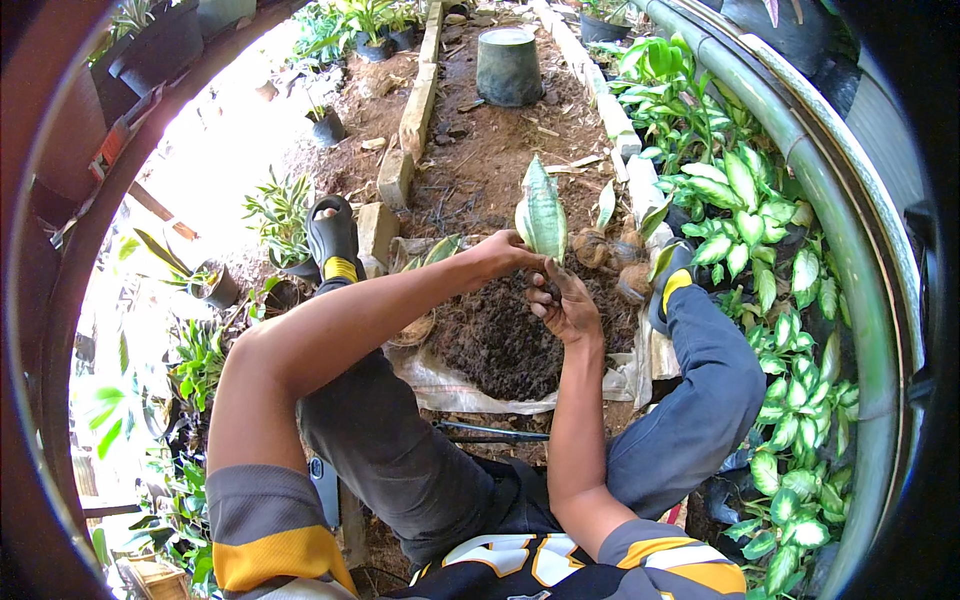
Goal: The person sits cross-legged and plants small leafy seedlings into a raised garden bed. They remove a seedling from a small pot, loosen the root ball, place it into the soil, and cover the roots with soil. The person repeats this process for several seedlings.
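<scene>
My left hand (508,256) pinches a broad, pale-green variegated snake plant leaf (543,214) near its base, and the leaf stands upright. My right hand (568,304), smeared with soil, is at the lower end of the same leaf with its fingers curled; the leaf's very base is hidden by the hands. Below both hands lies a heap of dark, crumbly soil (495,352) on a white woven sack (457,396). Just right of the leaf are several brown fibrous balls, seemingly coconut husk (591,247), with a smaller leaf (606,204) rising beside them.
More snake plant leaves (442,250) and another fibrous ball (415,330) lie partly behind my left forearm. An upturned black pot (509,69) stands farther along the soil bed, between brick borders (420,105). Leafy variegated plants (739,187) crowd the right side, inside a bamboo pole (810,157).
</scene>
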The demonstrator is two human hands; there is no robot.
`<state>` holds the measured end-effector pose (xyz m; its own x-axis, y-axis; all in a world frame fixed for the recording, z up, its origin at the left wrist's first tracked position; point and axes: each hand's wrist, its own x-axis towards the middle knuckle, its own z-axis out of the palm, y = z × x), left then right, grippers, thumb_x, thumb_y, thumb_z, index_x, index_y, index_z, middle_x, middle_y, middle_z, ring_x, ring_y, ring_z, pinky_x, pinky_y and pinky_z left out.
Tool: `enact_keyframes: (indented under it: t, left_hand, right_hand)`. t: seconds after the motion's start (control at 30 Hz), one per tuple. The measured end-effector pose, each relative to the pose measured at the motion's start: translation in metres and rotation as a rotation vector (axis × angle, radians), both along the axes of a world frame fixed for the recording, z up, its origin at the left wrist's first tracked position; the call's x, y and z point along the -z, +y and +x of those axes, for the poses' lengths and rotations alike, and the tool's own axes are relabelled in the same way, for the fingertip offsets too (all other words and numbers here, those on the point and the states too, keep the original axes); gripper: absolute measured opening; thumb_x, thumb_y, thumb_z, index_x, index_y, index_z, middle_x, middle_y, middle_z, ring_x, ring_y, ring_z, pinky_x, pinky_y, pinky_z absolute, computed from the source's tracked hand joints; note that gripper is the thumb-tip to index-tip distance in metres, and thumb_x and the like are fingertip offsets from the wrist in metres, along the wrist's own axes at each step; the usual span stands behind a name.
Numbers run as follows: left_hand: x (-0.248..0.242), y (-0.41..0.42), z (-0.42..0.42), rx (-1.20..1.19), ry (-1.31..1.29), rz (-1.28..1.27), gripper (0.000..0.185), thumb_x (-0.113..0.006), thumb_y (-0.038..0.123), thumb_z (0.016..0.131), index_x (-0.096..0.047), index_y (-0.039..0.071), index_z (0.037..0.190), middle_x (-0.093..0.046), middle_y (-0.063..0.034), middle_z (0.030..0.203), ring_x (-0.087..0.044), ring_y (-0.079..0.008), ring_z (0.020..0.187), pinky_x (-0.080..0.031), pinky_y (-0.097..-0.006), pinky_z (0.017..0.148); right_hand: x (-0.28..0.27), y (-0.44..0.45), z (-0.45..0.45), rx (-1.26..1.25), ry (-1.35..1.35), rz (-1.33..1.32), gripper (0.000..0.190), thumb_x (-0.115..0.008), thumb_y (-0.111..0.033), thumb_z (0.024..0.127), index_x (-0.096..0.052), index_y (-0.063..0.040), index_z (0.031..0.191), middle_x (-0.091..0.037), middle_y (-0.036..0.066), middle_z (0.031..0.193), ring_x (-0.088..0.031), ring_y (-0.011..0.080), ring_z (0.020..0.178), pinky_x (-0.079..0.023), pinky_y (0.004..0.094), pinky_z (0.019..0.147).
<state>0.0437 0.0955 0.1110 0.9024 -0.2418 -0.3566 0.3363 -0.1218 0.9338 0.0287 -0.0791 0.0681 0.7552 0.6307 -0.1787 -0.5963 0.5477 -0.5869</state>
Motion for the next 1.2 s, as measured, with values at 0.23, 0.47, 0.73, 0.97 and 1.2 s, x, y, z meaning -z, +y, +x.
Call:
enact_keyframes:
  t: [0.23, 0.47, 0.73, 0.97, 1.2]
  left_hand:
    - [0.004, -0.001, -0.001, 0.092, -0.014, -0.022, 0.040, -0.074, 0.024, 0.084, -0.064, 0.001, 0.115, -0.065, -0.0068, 0.112, -0.058, -0.0148, 0.105, -0.041, -0.0320, 0.095]
    - [0.021, 0.007, 0.011, 0.039, 0.132, 0.285, 0.072, -0.052, 0.067, 0.087, -0.062, 0.003, 0.118, -0.062, -0.0072, 0.102, -0.056, -0.0161, 0.090, -0.046, -0.0341, 0.077]
    - [0.024, 0.034, 0.020, 0.319, -0.283, 0.862, 0.061, -0.056, 0.065, 0.085, -0.066, 0.008, 0.105, -0.068, -0.0130, 0.097, -0.064, -0.0271, 0.096, -0.049, -0.0399, 0.080]
    - [0.011, 0.029, 0.015, 0.483, -0.344, 1.009, 0.056, -0.058, 0.059, 0.084, -0.064, 0.010, 0.111, -0.068, -0.0164, 0.104, -0.064, -0.0351, 0.099, -0.049, -0.0472, 0.084]
    - [0.016, 0.028, 0.013, 0.520, -0.313, 1.027, 0.058, -0.059, 0.059, 0.084, -0.064, 0.008, 0.112, -0.066, -0.0201, 0.106, -0.063, -0.0361, 0.101, -0.049, -0.0460, 0.085]
  right_hand:
    - [0.001, -0.003, 0.003, -0.038, 0.011, 0.000, 0.015, -0.067, -0.025, 0.091, -0.053, -0.017, 0.094, -0.047, -0.004, 0.067, -0.037, 0.0030, 0.044, -0.030, 0.0186, 0.030]
    - [0.023, -0.006, 0.015, 0.066, 0.063, -0.070, 0.021, -0.063, -0.026, 0.094, -0.057, -0.007, 0.101, -0.038, -0.006, 0.060, -0.032, 0.0020, 0.041, -0.025, 0.0191, 0.029]
    - [0.079, -0.006, 0.033, 0.272, 0.235, -0.019, 0.027, -0.062, -0.033, 0.094, -0.056, -0.007, 0.098, -0.035, -0.006, 0.059, -0.031, 0.0039, 0.043, -0.024, 0.0202, 0.034]
    - [0.067, 0.002, 0.024, 0.284, 0.239, -0.031, 0.062, -0.049, -0.066, 0.089, -0.055, -0.006, 0.100, -0.045, -0.002, 0.064, -0.041, 0.0111, 0.051, -0.039, 0.0269, 0.049]
    - [0.060, -0.001, 0.022, 0.183, 0.111, 0.156, 0.044, -0.039, -0.038, 0.103, -0.052, 0.001, 0.118, -0.050, 0.005, 0.087, -0.051, 0.0162, 0.076, -0.051, 0.0307, 0.069]
